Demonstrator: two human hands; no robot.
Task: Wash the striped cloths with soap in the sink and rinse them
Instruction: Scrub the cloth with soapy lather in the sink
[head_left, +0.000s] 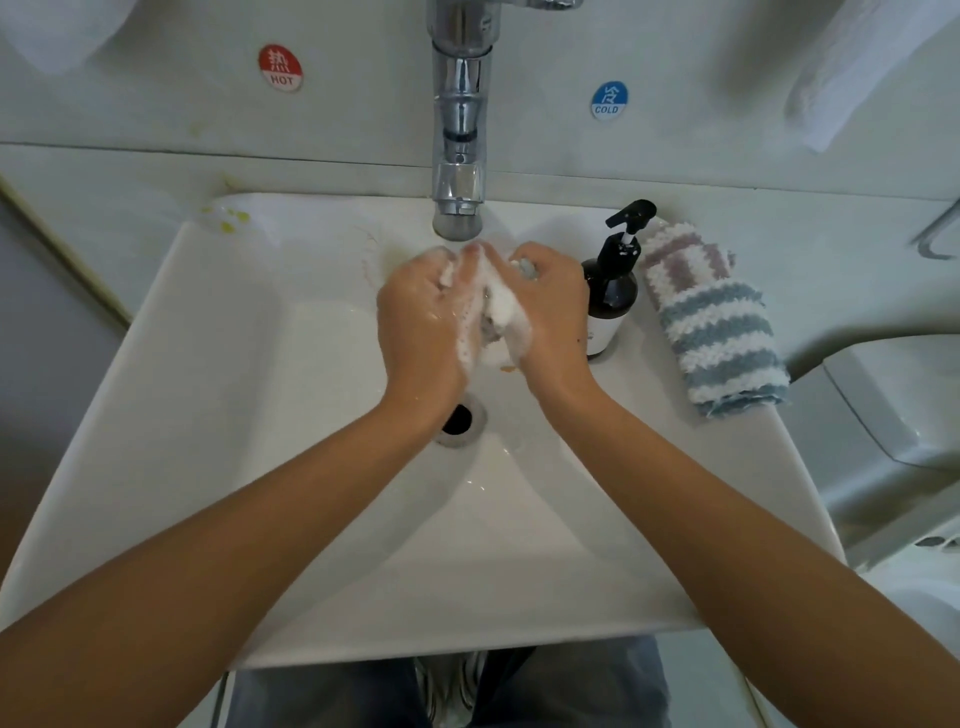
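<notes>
Over the white sink (218, 395), right under the chrome tap (458, 156), both hands squeeze a soapy cloth (496, 306) covered in white foam. My left hand (421, 317) grips it from the left and my right hand (550, 306) grips it from the right, fingers curled round it. Most of the cloth is hidden by foam and fingers. A second cloth with blue, white and mauve stripes (711, 322) lies folded on the sink's right rim. A dark pump bottle of soap (610, 291) stands between it and my right hand.
The drain (460, 421) lies below my left wrist. Red HOT (280, 67) and blue COLD (609, 100) stickers sit on the wall beside the tap. Yellowish stains (228, 218) mark the sink's back left corner. A grey fixture (898, 415) stands to the right.
</notes>
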